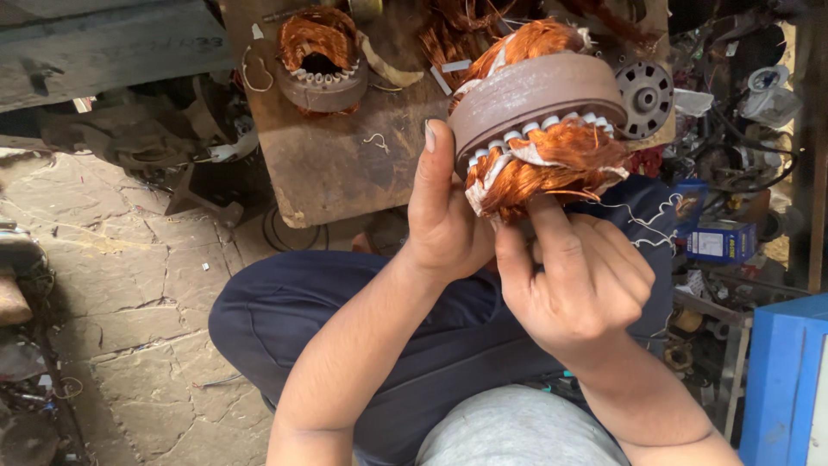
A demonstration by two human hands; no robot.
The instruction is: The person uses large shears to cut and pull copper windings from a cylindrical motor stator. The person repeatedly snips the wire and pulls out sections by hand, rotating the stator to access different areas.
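Stator (539,103) coils look fully wound yet untidy — left hand (444,216) grips its rim, right hand (578,276) pinches copper strands; second stator (321,60) waits far left on the board (345,164).

Rusty stator (536,95), copper windings, tilted, held aloft

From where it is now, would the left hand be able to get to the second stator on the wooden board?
Probably yes, but not freely: the left hand is busy propping the held stator. The second stator sits apart on the wooden board, with bare board between and nothing blocking.
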